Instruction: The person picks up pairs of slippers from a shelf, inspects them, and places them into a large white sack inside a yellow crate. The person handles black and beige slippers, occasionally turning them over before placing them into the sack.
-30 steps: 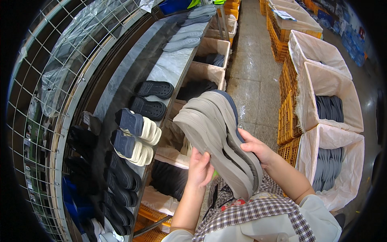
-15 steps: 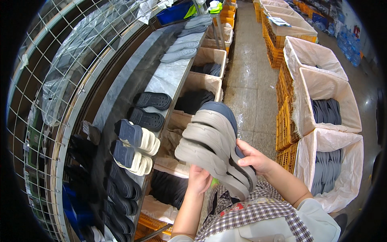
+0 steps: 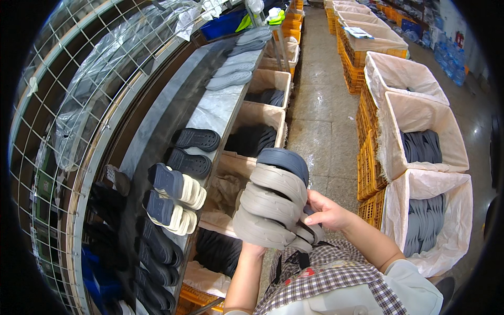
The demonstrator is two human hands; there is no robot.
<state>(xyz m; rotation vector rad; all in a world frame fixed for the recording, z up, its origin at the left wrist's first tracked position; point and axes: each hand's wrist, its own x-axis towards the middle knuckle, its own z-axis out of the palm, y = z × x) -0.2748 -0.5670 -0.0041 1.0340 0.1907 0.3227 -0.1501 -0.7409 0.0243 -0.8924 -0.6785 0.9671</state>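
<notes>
Between my hands is a nested stack of shoe soles [image 3: 277,205], several light grey ones with a dark navy sole [image 3: 283,161] at the far end. My left hand [image 3: 253,250] holds the stack from below at its near left, its fingers hidden beneath the grey soles. Along the right side, my right hand [image 3: 326,211] grips the stack, thumb on the near face. To the left on the bench lie two bundles of cream soles [image 3: 181,219] topped with navy ones, and a pair of dark soles [image 3: 195,139] lies beyond them.
A long metal bench [image 3: 210,113] runs along the left beside a wire mesh [image 3: 79,115]. Black soles [image 3: 157,241] lie at its near end, grey soles [image 3: 229,80] farther off. Lined crates [image 3: 262,113] stand under it. On the right, lined crates [image 3: 425,220] hold grey soles.
The stack has tipped, so its rounded ends face me more and its long sides show less. Both hands still hold it. The view has shifted slightly.
</notes>
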